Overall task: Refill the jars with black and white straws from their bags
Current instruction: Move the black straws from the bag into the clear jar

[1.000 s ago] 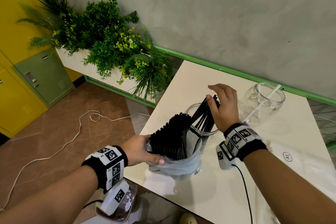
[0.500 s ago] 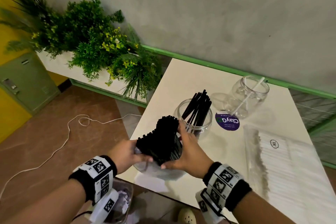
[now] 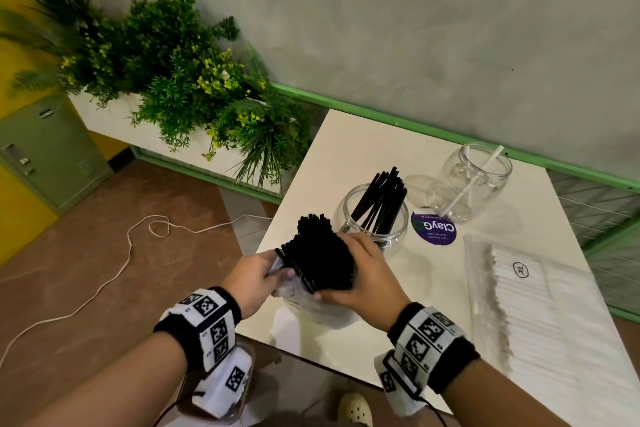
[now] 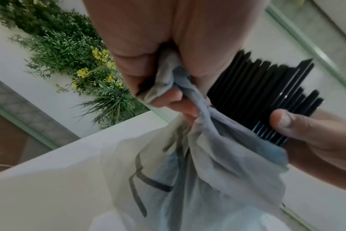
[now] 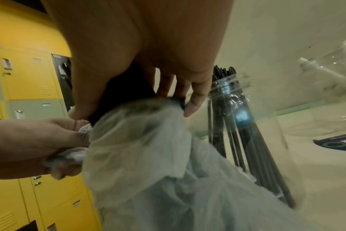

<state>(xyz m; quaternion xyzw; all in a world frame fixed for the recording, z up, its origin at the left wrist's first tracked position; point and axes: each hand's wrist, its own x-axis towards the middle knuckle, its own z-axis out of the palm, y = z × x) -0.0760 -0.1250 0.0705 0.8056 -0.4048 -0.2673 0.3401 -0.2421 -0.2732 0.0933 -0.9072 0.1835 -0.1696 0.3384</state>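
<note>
Black straws (image 3: 320, 255) stand bundled in a clear bag (image 3: 323, 308) at the table's (image 3: 367, 135) near left edge; the right hand (image 3: 363, 279) wraps the bundle, the left hand (image 3: 256, 276) pinches the bag's plastic. Just beyond stands a jar (image 3: 372, 218) holding black straws, farther right a second jar (image 3: 472, 180) with one white straw, and a bag of white straws (image 3: 550, 315) lies at right.

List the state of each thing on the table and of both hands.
Left hand: pinches the bag.
Right hand: grips the black bundle.
Bag: open, upright.
Near jar: open, some black straws.
Far jar: open, one white straw.
White-straw bag: lying flat, full.
</note>
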